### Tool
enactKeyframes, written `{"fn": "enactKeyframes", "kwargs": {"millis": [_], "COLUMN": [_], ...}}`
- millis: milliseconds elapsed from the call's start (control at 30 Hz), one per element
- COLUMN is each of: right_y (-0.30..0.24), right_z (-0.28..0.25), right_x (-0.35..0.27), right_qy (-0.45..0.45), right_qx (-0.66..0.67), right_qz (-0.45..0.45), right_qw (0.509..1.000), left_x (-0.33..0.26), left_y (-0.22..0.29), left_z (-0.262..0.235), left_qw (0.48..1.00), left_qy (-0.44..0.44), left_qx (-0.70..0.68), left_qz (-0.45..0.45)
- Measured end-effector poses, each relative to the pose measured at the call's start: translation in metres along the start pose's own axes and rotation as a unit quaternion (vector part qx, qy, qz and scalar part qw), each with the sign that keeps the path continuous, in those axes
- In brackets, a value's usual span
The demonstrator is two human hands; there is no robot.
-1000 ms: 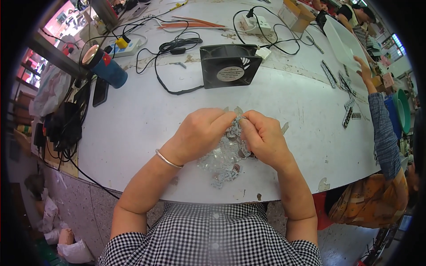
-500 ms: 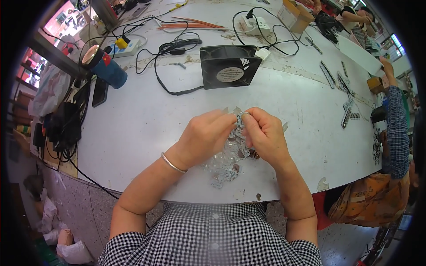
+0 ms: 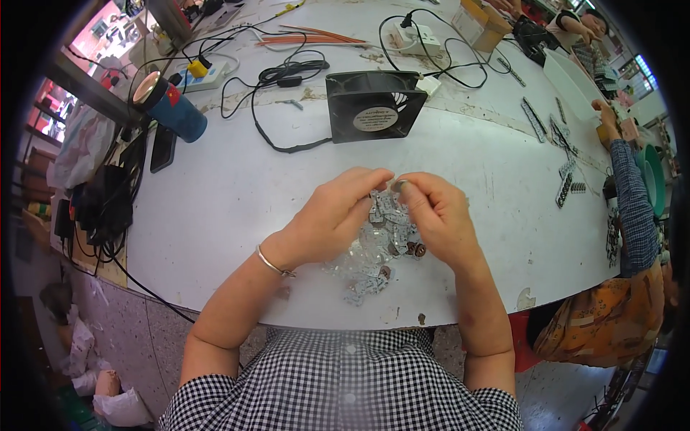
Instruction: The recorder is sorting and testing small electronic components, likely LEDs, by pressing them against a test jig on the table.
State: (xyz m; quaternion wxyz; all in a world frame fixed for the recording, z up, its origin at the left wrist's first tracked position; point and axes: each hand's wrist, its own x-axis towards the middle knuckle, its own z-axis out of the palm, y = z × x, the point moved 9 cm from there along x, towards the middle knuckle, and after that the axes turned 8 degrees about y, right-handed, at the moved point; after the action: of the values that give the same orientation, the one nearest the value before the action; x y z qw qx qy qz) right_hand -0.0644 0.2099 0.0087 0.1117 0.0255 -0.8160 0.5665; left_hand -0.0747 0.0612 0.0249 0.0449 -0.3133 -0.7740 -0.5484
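Cables (image 3: pixel 284 72) and a blue cup (image 3: pixel 172 108) lie far left on my white counter (image 3: pixel 215 208), with a black fan (image 3: pixel 374 106) further back. My left hand (image 3: pixel 327 215) and right hand (image 3: pixel 438 215) meet fingertip to fingertip, both pinching a small piece (image 3: pixel 394 188) above a clear plastic bag (image 3: pixel 370 251) of little parts. I judge most of the bag is unsorted. The pinched piece is too small to identify. A co-worker's sleeve (image 3: pixel 632 208) shows far right.

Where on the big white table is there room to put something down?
The white table is bare between the blue cylinder and the left hand, and again between the right hand and the small grey strips. It is crowded behind the square black fan, among the black cables.
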Motion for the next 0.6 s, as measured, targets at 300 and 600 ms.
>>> {"fn": "enactKeyframes", "kwargs": {"millis": [300,600], "right_y": [-0.003,0.011], "right_z": [0.024,0.026], "right_x": [-0.008,-0.009], "right_qy": [-0.087,-0.107], "right_qx": [0.065,0.104], "right_qz": [0.042,0.113], "right_qw": [0.993,0.982], "left_x": [0.0,-0.001], "left_y": [0.005,0.001], "left_z": [0.003,0.0], "left_qw": [0.991,0.991], "left_qy": [-0.014,0.01], "left_qx": [-0.116,-0.118], "left_qz": [-0.062,-0.055]}}
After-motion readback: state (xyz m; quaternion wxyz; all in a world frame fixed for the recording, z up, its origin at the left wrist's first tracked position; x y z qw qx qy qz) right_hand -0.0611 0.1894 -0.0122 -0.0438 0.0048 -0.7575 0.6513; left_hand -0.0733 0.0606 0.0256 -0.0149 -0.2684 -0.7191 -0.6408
